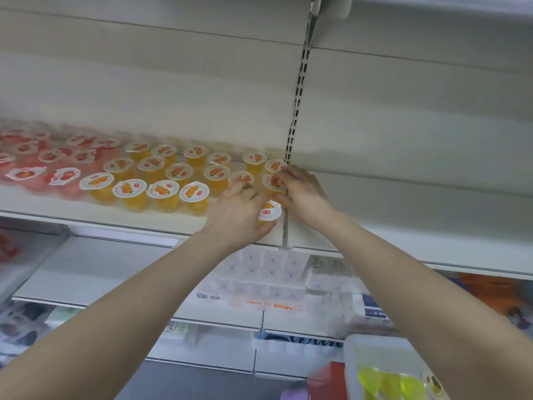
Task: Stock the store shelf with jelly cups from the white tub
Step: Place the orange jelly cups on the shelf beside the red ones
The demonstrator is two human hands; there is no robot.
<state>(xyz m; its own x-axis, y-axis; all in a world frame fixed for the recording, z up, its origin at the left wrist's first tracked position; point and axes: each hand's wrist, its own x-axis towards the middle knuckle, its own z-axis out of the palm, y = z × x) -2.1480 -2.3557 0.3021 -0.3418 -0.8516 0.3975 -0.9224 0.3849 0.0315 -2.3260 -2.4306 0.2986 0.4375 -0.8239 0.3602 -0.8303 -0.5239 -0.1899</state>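
1. Reaching up, the left hand (239, 210) grips an orange jelly cup (268, 211) upright at the shelf (86, 210) front.
2. Just behind, the right hand (300, 192) pinches another cup (272, 182).
3. Both sit at the row's right end; the white tub (350, 368) waits low right.

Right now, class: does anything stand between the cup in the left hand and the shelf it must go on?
Nothing visible does. The left hand holds the cup at the shelf, at the front right end of the orange cups. The right hand touches cups behind it.
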